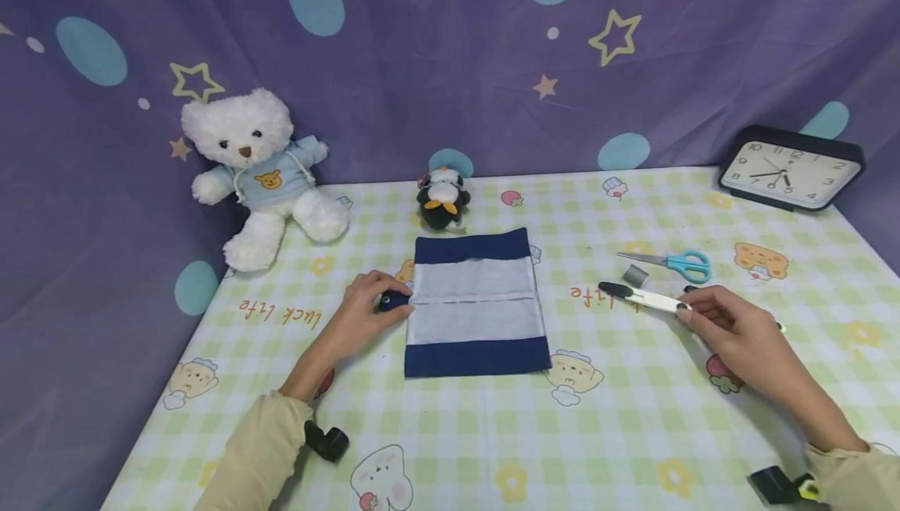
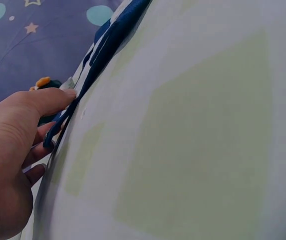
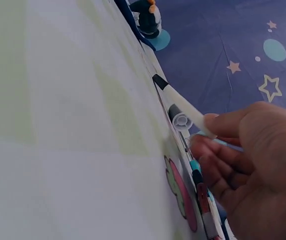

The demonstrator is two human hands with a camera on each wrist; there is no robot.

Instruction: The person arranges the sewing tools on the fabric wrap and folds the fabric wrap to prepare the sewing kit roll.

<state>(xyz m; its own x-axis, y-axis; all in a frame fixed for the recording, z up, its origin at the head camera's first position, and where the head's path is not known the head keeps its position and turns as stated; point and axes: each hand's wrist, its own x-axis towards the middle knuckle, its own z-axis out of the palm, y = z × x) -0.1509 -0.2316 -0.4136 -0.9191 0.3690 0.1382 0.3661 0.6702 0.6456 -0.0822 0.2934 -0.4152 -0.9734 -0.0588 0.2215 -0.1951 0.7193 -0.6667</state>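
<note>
In the head view, an unfolded cloth case (image 1: 473, 319) lies flat, pale grey inside with navy bands at its far and near ends. My left hand (image 1: 362, 309) is at its left edge, pinching the small navy snap tab (image 1: 394, 301) between thumb and fingers. The left wrist view shows the thumb on top of this tab (image 2: 63, 117). Right of the case, my right hand (image 1: 738, 331) pinches a slim white pen-like tool (image 1: 654, 300) by its rear end. Its black tip points left toward the case; its exact kind is unclear.
Beyond the white tool lie a grey spool-like cylinder (image 1: 636, 275) and blue-handled scissors (image 1: 689, 265). A red-and-black slender item (image 3: 202, 200) lies under my right hand, partly hidden. A penguin toy (image 1: 443, 198), a white teddy bear (image 1: 263, 175) and a clock (image 1: 791, 167) stand along the back.
</note>
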